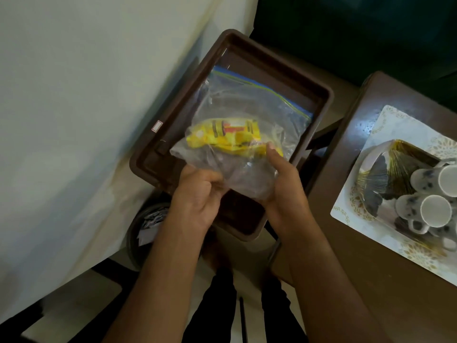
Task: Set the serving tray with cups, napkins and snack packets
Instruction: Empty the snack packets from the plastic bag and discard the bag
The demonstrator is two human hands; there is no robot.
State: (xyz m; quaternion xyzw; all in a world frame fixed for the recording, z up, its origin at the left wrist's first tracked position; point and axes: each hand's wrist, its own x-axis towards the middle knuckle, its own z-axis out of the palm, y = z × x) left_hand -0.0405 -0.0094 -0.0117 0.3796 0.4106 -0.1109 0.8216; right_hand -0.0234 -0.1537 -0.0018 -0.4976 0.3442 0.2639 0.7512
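Two hands clamped on one clear zip-top bag point(252, 112), above a dark brown serving tray point(279, 68). Left hand point(200, 194) curled round the bag's lower corner, fingers folded over the plastic; right hand point(284, 179) gripping the bottom edge from the other side, thumb pressing on the yellow snack packet point(232, 133) inside. Bag's long axis running from the hands up and away, blue-green zip strip at the far end, tilted toward upper right. Packet lying crosswise in the bag, long axis roughly left to right, print blurred and unreadable. Tray resting on a pale floor beside a white draped surface point(74, 107) on the left. Dark wooden table point(358, 219) on the right, bearing a white patterned platter point(385, 122) with speckled cups point(430, 209) lying on their sides next to a gold-ribbed dish point(385, 174); platter cut off by the frame edge. Round bin point(146, 229) with crumpled paper partly hidden under the left forearm. Dark trouser legs below.
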